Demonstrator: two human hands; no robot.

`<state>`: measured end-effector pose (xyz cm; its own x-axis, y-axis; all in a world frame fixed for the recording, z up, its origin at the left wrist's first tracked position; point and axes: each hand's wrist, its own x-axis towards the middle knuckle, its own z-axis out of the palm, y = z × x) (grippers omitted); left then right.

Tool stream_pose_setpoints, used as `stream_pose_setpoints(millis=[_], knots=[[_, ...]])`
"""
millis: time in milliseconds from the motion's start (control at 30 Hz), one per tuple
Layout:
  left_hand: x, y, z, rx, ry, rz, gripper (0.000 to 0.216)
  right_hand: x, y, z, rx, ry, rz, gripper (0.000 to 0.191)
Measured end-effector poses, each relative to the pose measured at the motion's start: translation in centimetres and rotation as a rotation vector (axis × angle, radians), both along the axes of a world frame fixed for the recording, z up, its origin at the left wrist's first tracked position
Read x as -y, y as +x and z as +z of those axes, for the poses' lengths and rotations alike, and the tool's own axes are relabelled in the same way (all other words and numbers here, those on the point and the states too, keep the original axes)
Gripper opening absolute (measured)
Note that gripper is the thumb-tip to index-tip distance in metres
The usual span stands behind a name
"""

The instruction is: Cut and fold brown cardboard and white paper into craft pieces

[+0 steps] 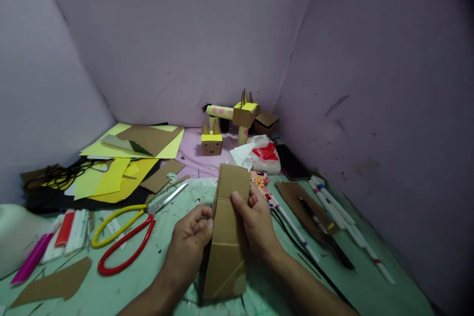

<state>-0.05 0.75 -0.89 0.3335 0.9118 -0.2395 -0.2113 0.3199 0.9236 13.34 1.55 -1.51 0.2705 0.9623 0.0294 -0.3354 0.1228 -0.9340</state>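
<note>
Your green work surface (111, 291) spreads wide, with yellow paper sheets (122, 177) piled at its far left, clear of your hands. At the centre front you hold a creased cardboard strip (227, 237) upright. Its lower end seems to rest on the surface, though shadow hides the contact. Your left hand (188, 242) pinches its left edge with curled fingers, while your right hand (255, 222) clamps the upper panel, thumb in front, steadying the folds. The scissors (126, 237) lie just to the left, within reach.
</note>
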Motion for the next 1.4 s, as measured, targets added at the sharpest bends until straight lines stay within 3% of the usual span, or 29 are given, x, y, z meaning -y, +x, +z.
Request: stream_pose_setpoints(millis=[233,433,567,733,967,1067,1167,1400], knots=[[0.2,-0.1,-0.3,-0.163,0.156,-0.074,0.034,0.8,-0.5,-0.1,0.012,0.033,0.041,0.032],[0.8,0.0,-0.3,-0.361,0.253,-0.047,0.035,1.1,-0.3,-0.3,0.039,0.088,0.074,0.031],[1.1,0.1,-0.4,-0.323,0.261,-0.097,0.033,0.9,0.5,-0.2,-0.049,0.085,0.117,0.036],[1.3,0.3,-0.8,-0.307,0.297,-0.075,0.035,0.7,0.8,0.1,-0.207,0.053,0.283,0.051],[1.6,0.3,-0.9,-0.360,0.290,-0.065,0.041,0.8,0.6,0.3,-0.385,0.067,0.386,0.042],[1.7,0.3,-0.8,-0.403,0.270,-0.025,0.042,1.0,0.4,0.5,-0.415,0.111,0.416,0.051],[1.7,0.2,-0.8,-0.372,0.234,-0.023,0.043,1.1,0.3,0.4,-0.408,0.186,0.392,0.059],[1.6,0.1,-0.8,-0.321,0.163,-0.006,0.045,0.8,0.6,-0.7,-0.112,0.263,0.154,0.039]])
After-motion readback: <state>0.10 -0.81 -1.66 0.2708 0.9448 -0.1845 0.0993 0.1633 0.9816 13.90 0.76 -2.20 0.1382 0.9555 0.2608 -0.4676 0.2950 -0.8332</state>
